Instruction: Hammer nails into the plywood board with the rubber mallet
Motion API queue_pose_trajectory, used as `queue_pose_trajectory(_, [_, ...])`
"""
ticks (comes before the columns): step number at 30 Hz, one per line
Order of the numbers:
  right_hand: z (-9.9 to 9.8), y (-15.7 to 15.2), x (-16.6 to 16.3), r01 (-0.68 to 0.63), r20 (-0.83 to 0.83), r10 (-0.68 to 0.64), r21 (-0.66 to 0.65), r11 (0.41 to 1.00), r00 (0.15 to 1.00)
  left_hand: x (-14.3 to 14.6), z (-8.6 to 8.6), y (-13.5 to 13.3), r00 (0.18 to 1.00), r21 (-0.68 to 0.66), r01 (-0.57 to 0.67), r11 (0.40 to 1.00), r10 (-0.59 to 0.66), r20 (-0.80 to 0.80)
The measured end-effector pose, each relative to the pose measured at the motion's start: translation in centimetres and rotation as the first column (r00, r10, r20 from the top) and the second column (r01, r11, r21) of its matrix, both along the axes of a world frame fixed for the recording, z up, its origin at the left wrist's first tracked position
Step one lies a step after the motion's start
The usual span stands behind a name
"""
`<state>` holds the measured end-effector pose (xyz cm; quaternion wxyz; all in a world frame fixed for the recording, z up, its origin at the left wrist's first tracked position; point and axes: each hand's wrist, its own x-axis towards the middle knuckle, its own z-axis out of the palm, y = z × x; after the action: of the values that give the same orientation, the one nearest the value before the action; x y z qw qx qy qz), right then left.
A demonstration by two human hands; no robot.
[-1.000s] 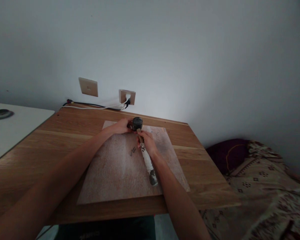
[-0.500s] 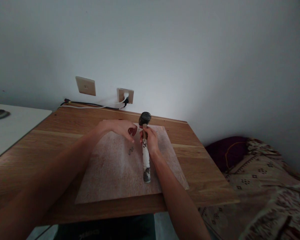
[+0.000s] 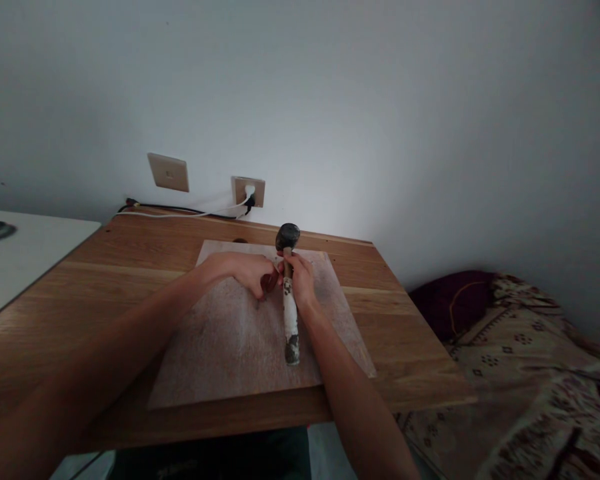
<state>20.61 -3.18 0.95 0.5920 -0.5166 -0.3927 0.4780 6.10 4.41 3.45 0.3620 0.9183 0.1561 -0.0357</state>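
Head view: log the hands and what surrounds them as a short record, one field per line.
Left hand: curled over the board; contact unclear
Right hand: grips the hammer just below its dark head
Hammer direction: dark head toward the wall
Board lies on: wooden table
On the wall: socket with plugs in; wall plate to its left
Right of the table: patterned cloth
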Motion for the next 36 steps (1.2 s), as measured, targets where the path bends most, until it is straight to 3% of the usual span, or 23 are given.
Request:
queue_pose_trajectory(7, [-0.2,0.0,0.0,0.024,-0.009,-0.024,0.003,1.000,1.000,-0.3,0.2,0.4,0.998,0.132,-0.018,0.991,0.024,-0.050])
queue_pose_trajectory(12, [-0.1,-0.4,0.2,0.091,0.009,-0.092,0.061,0.994,0.996,-2.8,1.0,2.5,0.984,0.224,-0.174,0.959,0.180,-0.004])
queue_pose_trajectory(17, [-0.2,-0.5,0.1,0.096,-0.020,-0.095,0.038,0.995,0.995,-4.6,0.4,4.6,0.934,0.354,-0.354,0.866,0.343,0.095])
queue_pose_trajectory(28, [-0.3,-0.6,0.0,0.090,0.004,-0.090,0.058,0.994,0.996,-3.4,-0.7,3.9,0.910,0.357,-0.411,0.839,0.398,0.114])
queue_pose_trajectory(36, [-0.3,-0.2,-0.3,0.026,-0.056,-0.026,-0.001,1.000,0.998,-2.8,-1.8,4.8,0.886,0.218,-0.454,0.864,0.411,0.217])
